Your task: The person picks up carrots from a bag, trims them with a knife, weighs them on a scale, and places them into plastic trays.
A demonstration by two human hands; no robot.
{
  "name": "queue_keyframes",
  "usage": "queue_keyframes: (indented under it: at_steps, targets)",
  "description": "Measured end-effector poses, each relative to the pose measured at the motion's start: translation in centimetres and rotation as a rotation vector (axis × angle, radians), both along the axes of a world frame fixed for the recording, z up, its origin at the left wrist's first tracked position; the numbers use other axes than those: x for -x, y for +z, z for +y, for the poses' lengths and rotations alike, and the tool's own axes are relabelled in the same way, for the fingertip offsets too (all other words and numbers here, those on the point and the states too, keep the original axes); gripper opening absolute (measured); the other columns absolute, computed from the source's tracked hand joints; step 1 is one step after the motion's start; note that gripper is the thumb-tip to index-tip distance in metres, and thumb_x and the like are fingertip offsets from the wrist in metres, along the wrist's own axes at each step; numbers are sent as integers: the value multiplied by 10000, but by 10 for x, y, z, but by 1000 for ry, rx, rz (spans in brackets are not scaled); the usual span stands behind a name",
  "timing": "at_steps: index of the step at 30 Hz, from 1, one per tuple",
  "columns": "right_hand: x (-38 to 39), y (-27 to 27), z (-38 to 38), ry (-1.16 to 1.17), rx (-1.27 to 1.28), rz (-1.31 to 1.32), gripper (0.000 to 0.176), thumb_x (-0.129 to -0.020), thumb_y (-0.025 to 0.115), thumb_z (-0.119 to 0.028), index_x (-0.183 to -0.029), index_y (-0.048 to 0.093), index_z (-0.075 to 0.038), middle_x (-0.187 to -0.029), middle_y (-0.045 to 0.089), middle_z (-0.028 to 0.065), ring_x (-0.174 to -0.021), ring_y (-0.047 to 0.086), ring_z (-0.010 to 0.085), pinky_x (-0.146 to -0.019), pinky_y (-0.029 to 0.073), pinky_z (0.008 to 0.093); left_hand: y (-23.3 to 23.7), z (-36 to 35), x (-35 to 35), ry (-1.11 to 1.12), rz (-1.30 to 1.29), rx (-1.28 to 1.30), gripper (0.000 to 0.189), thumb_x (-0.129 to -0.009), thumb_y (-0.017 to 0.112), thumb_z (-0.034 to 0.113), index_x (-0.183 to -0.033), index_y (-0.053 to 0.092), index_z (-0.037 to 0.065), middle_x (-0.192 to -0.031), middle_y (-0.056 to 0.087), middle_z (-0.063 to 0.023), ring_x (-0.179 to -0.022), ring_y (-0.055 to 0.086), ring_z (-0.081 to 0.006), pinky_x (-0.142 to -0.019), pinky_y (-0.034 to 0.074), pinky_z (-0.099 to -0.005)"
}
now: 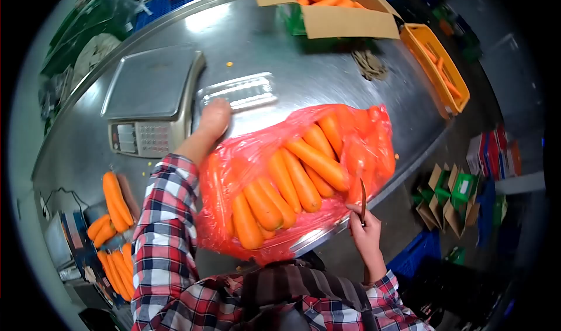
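Observation:
My left hand is closed at the near left end of a clear plastic tray, with its fingertips partly hidden. The tray lies on the metal table beside a scale. In my right hand is a small knife, its narrow blade pointing away from me at the table's near edge. Between my arms a red plastic bag lies spread open, with several large carrots on it. More carrots show through the film at its right end.
At the far side of the table stands a cardboard box of carrots. A yellow crate with carrots is at the right edge, near a crumpled cloth. More carrots lie at lower left. Cartons stand beyond the table, right.

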State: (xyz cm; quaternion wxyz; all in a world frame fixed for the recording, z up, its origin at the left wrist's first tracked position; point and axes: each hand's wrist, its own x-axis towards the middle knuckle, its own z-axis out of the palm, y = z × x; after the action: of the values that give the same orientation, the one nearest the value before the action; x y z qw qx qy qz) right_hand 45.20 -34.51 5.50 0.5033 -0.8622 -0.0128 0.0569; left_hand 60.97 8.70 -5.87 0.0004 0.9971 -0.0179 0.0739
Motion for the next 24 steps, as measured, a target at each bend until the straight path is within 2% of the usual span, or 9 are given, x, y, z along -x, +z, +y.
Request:
queue_keyframes:
  at_steps: [3,8,11,13,15,16,19,22,24]
  targets:
    - [3,0,-4,-13,-33,0,189,-884,525,-45,-1017,656,-16,-591,526,-9,-486,488,57,-453,387,210,12,-2,-3,-69,-62,-73,89,-789,500,93,-805,580,57,-828,601,-119,-821,603,-287,-706,483,-406]
    - [7,6,-4,-47,-13,-6,196,-889,528,-58,-1033,653,-15,-597,525,-12,-488,484,52,-452,387,208,50,-20,34,-115,-240,100,56,-772,596,98,-777,552,64,-758,564,-113,-749,574,-310,-651,445,-412]
    - [12,3,-8,-75,-32,45,204,-835,561,-15,-1018,651,-15,-627,562,45,-572,542,89,-554,435,240,87,-26,108,-162,-407,229,128,-775,655,106,-768,538,55,-722,518,-120,-693,530,-323,-621,411,-419]
    - [13,2,-5,-10,-34,49,205,-831,580,-29,-1026,640,-9,-746,601,86,-633,587,143,-593,461,258,103,-22,180,-151,-431,198,196,-761,672,49,-935,581,56,-713,495,-110,-651,493,-296,-591,384,-404]
    - [12,-2,4,92,-26,-19,208,-831,591,-39,-1031,631,-3,-816,612,106,-681,611,176,-622,478,266,100,-13,252,-134,-367,161,262,-734,689,-1,-962,571,50,-699,474,-89,-627,470,-272,-579,366,-384]
    - [12,-7,11,150,-74,-108,212,-828,604,-57,-1033,618,-5,-896,619,138,-760,640,249,-670,501,290,97,-9,288,-121,-312,149,288,-722,694,-4,-979,574,49,-708,478,-89,-628,463,-272,-588,362,-387]
    - [10,-13,19,259,82,-187,217,-830,611,-73,-1040,612,-21,-925,622,163,-804,649,298,-695,514,316,87,3,367,-68,-53,104,285,-714,723,111,-955,588,44,-782,513,-101,-727,499,-292,-667,395,-405]
    - [12,-27,7,328,142,-166,239,-826,619,-89,-1060,607,-43,-968,624,154,-831,638,329,-697,518,342,120,-15,379,14,62,109,336,-698,738,231,-936,606,35,-880,555,-119,-854,529,-320,-779,426,-424]
    - [17,-27,5,348,147,-147,244,-824,620,-95,-1062,606,-47,-965,622,149,-828,635,334,-692,518,350,126,-32,347,71,-93,210,342,-694,739,200,-964,610,34,-882,559,-119,-853,531,-327,-800,429,-418]
